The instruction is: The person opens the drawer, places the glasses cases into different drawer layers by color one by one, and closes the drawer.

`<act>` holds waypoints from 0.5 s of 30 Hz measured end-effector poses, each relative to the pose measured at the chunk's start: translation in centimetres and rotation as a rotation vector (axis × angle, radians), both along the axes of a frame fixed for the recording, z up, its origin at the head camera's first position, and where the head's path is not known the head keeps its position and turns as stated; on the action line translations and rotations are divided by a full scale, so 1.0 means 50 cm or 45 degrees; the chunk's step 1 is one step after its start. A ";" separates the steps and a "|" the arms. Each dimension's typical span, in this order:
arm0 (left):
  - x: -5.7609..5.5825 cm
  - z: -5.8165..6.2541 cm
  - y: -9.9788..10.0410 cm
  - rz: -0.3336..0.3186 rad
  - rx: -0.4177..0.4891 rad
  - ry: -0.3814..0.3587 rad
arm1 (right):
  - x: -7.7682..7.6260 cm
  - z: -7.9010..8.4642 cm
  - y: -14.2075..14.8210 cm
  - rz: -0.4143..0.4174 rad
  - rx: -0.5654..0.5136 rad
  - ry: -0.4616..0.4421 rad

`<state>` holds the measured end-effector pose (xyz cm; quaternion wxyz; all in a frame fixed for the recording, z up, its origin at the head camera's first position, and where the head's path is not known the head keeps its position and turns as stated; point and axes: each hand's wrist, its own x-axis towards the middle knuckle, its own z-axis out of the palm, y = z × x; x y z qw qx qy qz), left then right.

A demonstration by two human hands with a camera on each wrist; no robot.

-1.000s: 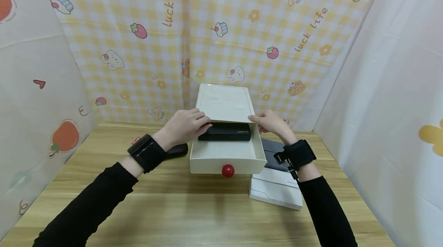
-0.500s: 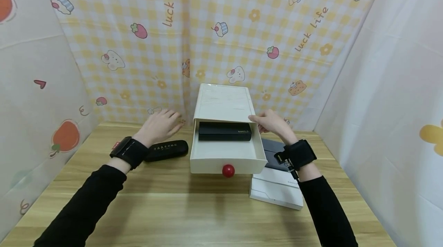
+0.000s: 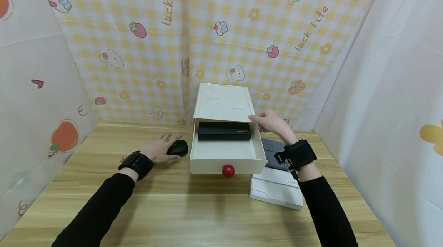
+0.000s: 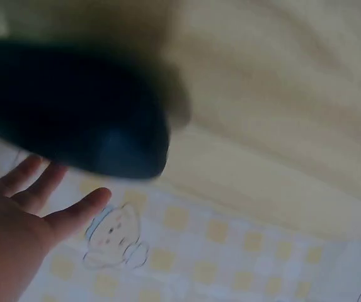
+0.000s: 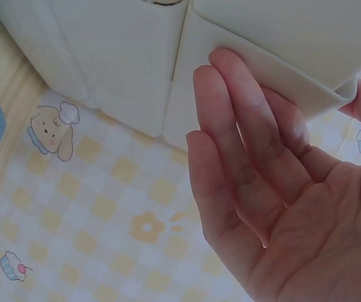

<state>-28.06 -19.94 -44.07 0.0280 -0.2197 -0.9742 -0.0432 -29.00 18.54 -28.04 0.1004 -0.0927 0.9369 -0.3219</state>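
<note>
My left hand (image 3: pixel 157 150) reaches over a black rounded glasses case (image 3: pixel 178 148) on the table, fingers spread and fairly straight around it. The hand hides most of the case in the head view; in the left wrist view the dark case (image 4: pixel 73 107) looms close and blurred. At the white drawer box (image 3: pixel 225 102), my right hand (image 3: pixel 273 124) grips the front right corner of the shell, thumb on top and fingers along the side. The box's drawer (image 3: pixel 228 152) is pulled out, with a red knob (image 3: pixel 228 171) in front. Inside it lies a long black box (image 3: pixel 224 131) with lettering.
Right of the drawer, a white flat box (image 3: pixel 275 191) and a dark grey flat item (image 3: pixel 271 150) lie on the wooden table (image 3: pixel 207 216), partly under my right forearm. A checked yellow curtain (image 3: pixel 221 54) stands behind, with white curtains at both sides.
My left hand has left the drawer box's front left corner, moved left and come down over the glasses case. The right hand has kept its grip on the box.
</note>
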 end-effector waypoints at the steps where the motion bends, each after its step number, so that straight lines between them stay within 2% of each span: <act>1: 0.000 -0.008 0.000 0.000 -0.001 0.003 | 0.000 0.000 0.000 -0.001 -0.001 0.000; 8: 0.005 -0.055 -0.002 -0.011 -0.040 0.138 | 0.003 0.000 0.002 -0.004 -0.012 -0.005; 11: 0.004 -0.066 -0.003 -0.021 -0.026 0.190 | 0.002 0.001 0.002 -0.002 -0.015 -0.007; 15: 0.001 -0.070 -0.005 -0.027 -0.009 0.197 | 0.001 0.000 0.001 -0.005 -0.020 -0.015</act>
